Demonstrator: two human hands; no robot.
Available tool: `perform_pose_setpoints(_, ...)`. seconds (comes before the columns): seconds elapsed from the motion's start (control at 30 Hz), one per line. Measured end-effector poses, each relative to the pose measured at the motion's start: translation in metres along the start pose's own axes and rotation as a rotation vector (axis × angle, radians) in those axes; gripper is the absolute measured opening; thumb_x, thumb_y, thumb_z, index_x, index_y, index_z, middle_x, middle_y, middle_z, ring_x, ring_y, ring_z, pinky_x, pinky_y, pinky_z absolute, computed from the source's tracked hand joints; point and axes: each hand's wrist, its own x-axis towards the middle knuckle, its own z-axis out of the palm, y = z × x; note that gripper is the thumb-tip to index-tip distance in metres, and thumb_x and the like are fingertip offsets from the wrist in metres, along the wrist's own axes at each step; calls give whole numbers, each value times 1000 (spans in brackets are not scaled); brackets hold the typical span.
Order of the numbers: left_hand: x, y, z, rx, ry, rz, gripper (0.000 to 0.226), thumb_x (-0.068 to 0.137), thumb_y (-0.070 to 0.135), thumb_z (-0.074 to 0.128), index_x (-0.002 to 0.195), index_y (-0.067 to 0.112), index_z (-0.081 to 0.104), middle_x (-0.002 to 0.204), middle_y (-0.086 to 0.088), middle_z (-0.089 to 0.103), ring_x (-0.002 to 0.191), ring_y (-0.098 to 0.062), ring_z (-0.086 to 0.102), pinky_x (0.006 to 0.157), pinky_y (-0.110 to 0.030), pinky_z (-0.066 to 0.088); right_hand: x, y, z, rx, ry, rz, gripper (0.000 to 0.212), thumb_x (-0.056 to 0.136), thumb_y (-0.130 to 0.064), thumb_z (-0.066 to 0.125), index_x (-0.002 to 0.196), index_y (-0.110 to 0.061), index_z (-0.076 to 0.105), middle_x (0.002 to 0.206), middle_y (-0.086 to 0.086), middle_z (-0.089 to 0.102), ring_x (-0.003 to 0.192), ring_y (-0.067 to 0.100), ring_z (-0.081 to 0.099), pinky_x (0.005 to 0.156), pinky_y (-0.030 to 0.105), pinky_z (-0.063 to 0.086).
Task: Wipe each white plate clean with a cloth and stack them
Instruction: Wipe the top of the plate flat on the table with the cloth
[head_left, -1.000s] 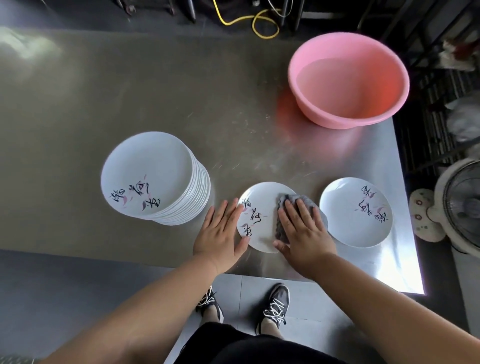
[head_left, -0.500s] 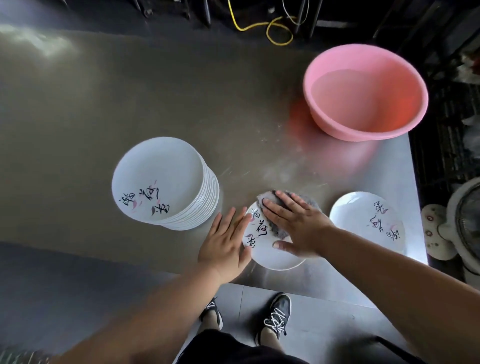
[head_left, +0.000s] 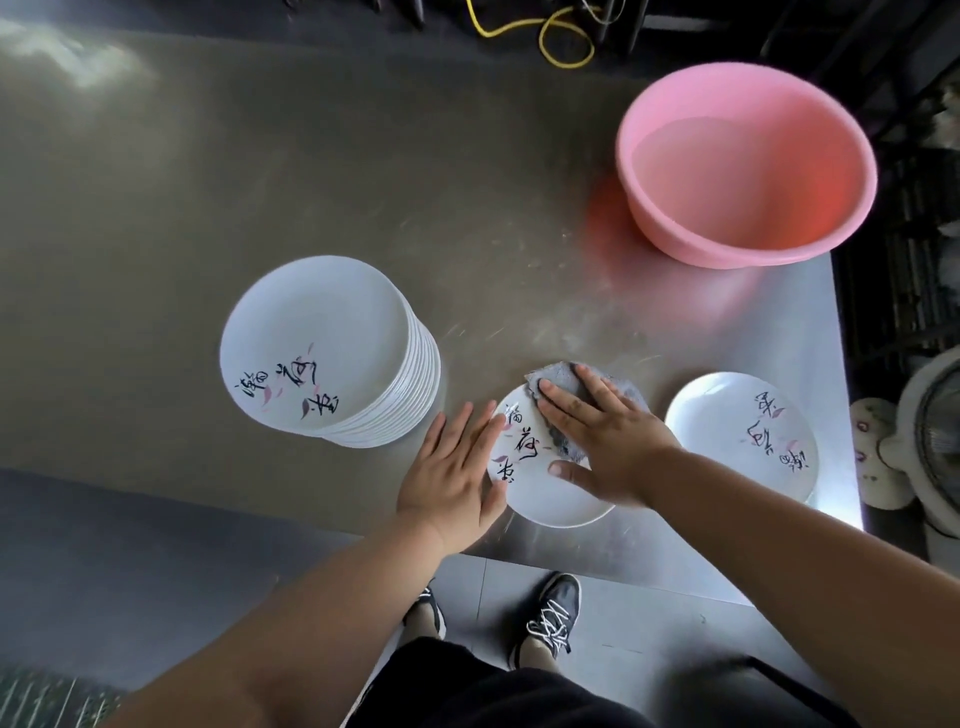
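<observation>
Now right hand (head_left: 608, 441) presses cloth (head_left: 566, 382) on plate (head_left: 540, 493).

Table (head_left: 260, 156): brushed metal, scuffed and reflective.
Basin (head_left: 748, 161): pink plastic, far right of the table (some clear liquid inside).
Cable (head_left: 540, 39): yellow, looped on the floor beyond.
Fan (head_left: 935, 447): pale, right of the table.
Shoes (head_left: 550, 613): dark, white-laced.

dishwashing area, steel table (head_left: 311, 156), pink basin (head_left: 748, 249)
</observation>
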Motion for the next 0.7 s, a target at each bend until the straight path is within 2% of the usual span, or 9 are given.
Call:
perform_pose_setpoints(0.07,0,0,1,2,-5,-3,84,96,50,41,169,19,10,177,2,9,163,-25,7,129,-54,15,-13,-4,5,86,1,94,89,90,-80,4,165,-37,-16,165,-27,-31,154,22,-37,130,47,2)
perform_pose_setpoints(0.1,0,0,2,7,-6,-5,85,97,52,41,169,20,8,177,2,8,163,-25,6,129,-53,15,-26,-11,13,121,13,159,90,91,-78,7,167,-33,-10,169,-23,-26,156,26,-32,132,49,6)
perform_pose_setpoints(0.17,0,0,3,18,-5,-10,85,98,54,40,169,21,7,177,4,7,163,-25,6,130,-53,14,-58,-33,31,170,36,269,93,92,-75,12,169,-23,4,174,-12,-14,159,31,-23,132,48,8)
perform_pose_setpoints(0.23,1,-1,3,26,-4,-13,86,98,56,39,169,21,5,177,4,5,163,-25,6,129,-53,14,-80,-50,45,196,18,336,95,92,-76,17,168,-20,8,175,-8,-7,161,32,-16,131,48,8)
perform_pose_setpoints(0.37,2,0,3,41,-26,-19,83,101,58,33,169,21,4,177,5,0,163,-23,1,130,-53,12,-56,-31,37,252,80,337,90,95,-76,18,169,-27,6,175,-15,-9,161,33,-9,131,46,13)
perform_pose_setpoints(0.5,2,1,3,42,-37,-34,82,102,61,28,169,22,2,177,4,-2,163,-21,-3,131,-51,8,-35,-22,31,304,116,309,84,101,-68,28,169,-25,4,172,-19,-18,160,27,-22,132,43,6)
perform_pose_setpoints(0.6,2,1,1,50,-39,-32,82,102,63,26,169,21,4,177,3,-3,163,-20,-3,131,-51,5,-64,-58,53,344,100,411,89,98,-74,15,168,-24,-2,171,-14,-25,158,27,-27,132,44,3)
perform_pose_setpoints(0.7,2,1,1,60,-42,-31,82,102,64,22,169,22,1,176,4,-8,163,-19,-7,131,-50,3,-77,-74,65,396,72,422,97,92,-79,5,168,-20,-1,170,-10,-26,157,29,-29,130,43,-4)
